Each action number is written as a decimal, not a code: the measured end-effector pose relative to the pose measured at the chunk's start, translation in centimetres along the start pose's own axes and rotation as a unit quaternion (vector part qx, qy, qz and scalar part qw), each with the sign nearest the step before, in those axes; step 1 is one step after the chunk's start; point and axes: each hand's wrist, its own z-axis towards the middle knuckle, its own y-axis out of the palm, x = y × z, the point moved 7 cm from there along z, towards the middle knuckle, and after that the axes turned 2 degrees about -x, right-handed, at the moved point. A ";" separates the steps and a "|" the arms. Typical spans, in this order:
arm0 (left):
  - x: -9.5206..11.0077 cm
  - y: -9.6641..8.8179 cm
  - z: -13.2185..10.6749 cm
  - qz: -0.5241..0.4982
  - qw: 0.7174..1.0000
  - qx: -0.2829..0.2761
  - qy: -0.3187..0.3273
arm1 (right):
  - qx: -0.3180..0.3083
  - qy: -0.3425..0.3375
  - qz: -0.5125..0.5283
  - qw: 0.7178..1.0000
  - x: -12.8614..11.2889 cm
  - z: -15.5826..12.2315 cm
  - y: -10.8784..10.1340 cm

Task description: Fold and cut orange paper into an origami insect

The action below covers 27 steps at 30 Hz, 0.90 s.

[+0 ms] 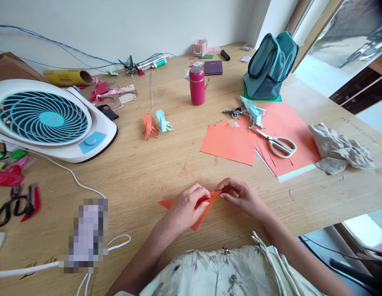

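Near the front edge of the table, both hands are on a folded piece of orange paper [206,214]. My left hand [191,205] lies across its middle, thumb and fingers closed on the paper and hiding part of it. One pointed end sticks out to the left of that hand and another points down toward me. At the paper's right tip, my right hand [237,196] pinches the corner between thumb and fingertips. Farther off lie an orange sheet [229,144], white-handled scissors [281,146] on a stack of coloured paper [302,135], and a light-blue folded paper figure [254,112].
Two small paper figures, one orange [148,126] and one light blue [163,122], stand mid-table. Behind them is a pink flask [197,86]. A fan [95,142] and a pixelated device [86,234] with white cables occupy the left; a teal bag [268,70] and crumpled cloth [341,148] the right.
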 end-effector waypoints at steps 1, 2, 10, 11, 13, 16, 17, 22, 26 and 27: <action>0.1 0.0 0.0 -0.002 1.000 0.002 0.004 | -0.005 0.018 0.021 1.000 0.3 0.0 0.3; 0.3 0.0 0.0 -0.005 1.000 0.003 0.007 | -0.008 0.034 0.039 0.999 0.7 0.1 0.6; 1.6 0.0 -0.5 0.008 0.999 0.023 0.042 | -0.010 0.064 0.055 0.996 1.7 0.2 2.1; 1.6 0.0 -0.5 0.017 0.998 0.028 0.045 | -0.008 0.058 0.058 0.997 1.8 0.3 2.1; 1.7 0.1 -0.5 0.034 0.997 0.038 0.055 | -0.013 0.049 0.072 0.996 2.0 0.6 2.3; 1.8 0.1 -0.5 0.048 0.995 0.053 0.068 | 0.010 0.042 0.094 0.995 2.2 0.8 2.2; 1.9 0.1 -0.5 0.051 0.995 0.056 0.071 | 0.017 0.043 0.100 0.994 2.2 0.8 2.2; 2.0 -0.1 -0.7 0.062 0.993 0.062 0.083 | 0.029 0.058 0.122 0.990 2.2 0.9 2.5; 2.0 -0.2 -0.6 0.073 0.991 0.069 0.091 | 0.030 0.055 0.127 0.990 2.0 1.0 2.6; 1.9 -0.2 -0.6 0.076 0.990 0.071 0.093 | 0.029 0.055 0.127 0.990 1.9 1.0 2.6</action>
